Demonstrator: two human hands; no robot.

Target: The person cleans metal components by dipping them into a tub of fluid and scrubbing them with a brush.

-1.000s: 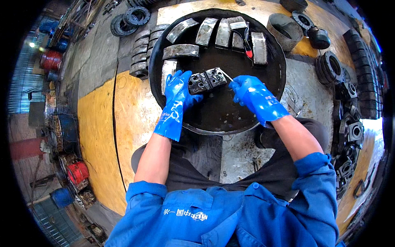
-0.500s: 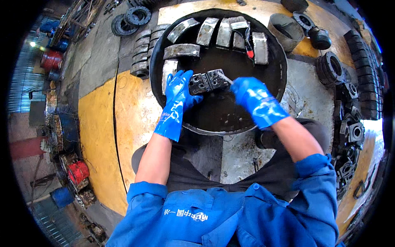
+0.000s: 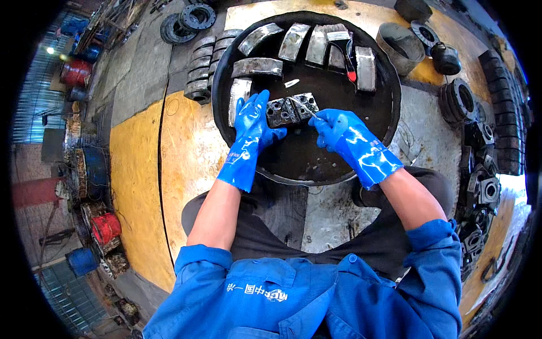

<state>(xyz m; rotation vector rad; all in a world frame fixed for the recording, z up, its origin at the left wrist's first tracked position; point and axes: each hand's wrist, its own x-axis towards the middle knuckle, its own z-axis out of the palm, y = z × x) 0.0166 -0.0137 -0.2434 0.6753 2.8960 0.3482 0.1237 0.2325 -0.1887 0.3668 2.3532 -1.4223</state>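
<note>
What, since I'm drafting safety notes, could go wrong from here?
The thin metal rod in the right hand reaches over the black block; if it slipped, it might jab the left hand, which is set against the block's left end.
The floor of the pan looks wet, so the block could slide if pushed.
The brush lies on the curved pieces, so a knock might drop it.

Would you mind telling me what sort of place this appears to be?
It looks like a mechanical workshop, perhaps for repairs: a dark round pan holds curved metal blocks, the right hand holds a thin tool over a holed block, and metal rings stand nearby.
</note>
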